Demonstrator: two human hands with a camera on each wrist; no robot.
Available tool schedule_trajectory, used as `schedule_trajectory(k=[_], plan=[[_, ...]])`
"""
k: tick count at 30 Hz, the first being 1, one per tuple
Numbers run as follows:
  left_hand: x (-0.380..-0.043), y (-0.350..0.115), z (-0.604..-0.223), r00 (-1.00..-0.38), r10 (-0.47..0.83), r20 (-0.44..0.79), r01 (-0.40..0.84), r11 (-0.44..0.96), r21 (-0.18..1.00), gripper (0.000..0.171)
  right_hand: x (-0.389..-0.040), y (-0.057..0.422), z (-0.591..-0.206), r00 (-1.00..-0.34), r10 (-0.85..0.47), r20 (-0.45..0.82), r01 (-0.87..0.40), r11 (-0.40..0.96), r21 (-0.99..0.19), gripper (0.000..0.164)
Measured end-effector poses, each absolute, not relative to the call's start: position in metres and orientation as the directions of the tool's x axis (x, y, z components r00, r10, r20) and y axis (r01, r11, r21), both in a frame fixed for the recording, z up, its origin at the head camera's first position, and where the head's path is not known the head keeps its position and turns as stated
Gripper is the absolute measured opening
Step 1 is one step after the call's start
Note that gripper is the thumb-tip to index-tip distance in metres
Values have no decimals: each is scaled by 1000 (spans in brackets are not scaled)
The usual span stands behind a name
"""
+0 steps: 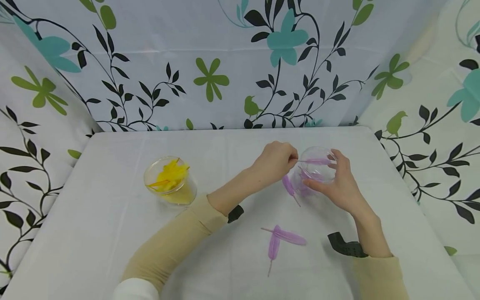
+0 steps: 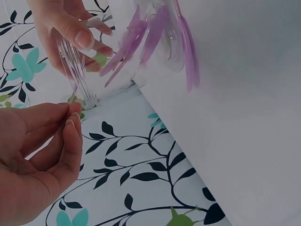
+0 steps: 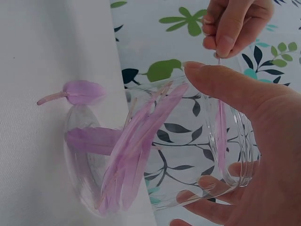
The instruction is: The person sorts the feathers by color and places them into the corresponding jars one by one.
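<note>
My left hand (image 1: 275, 162) pinches a purple feather (image 1: 316, 161) by its quill, and the feather lies across the mouth of a clear glass cup (image 1: 311, 151). Around the cup near its rim, my right hand (image 1: 343, 183) grips it, thumb on one side and fingers on the other. Inside the cup, several purple feathers (image 3: 136, 155) lean together in the right wrist view. Another purple feather (image 1: 288, 185) lies on the table close to the cup's base. Nearer the front, one purple feather (image 1: 292, 237) lies across the tip of a second purple feather (image 1: 274, 248).
A second clear cup (image 1: 187, 195) with yellow feathers (image 1: 170, 177) in it stands on the left of the white table (image 1: 93, 216). A patterned curtain (image 1: 150, 37) hangs behind the table and at both sides. Black bands (image 1: 346, 246) sit at the wrists.
</note>
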State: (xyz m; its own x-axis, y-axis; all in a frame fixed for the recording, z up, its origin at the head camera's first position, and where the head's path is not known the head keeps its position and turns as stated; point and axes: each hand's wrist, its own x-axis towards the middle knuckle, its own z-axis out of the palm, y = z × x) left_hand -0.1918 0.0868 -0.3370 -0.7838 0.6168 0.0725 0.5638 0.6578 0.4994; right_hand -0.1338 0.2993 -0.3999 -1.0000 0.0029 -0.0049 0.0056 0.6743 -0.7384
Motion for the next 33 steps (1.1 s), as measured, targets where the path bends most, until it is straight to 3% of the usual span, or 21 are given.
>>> schedule_trajectory(k=[16,33], plan=[[-193,100,-348,-779,621,93,564,626,538,17,-134,300,-401,-1000,-3,15,-14,671,-741,115],[-158,26,-379,-826,564,12,416,594,689,14,-132,298,-397,-1000,1,-1,2,685,-728,117]])
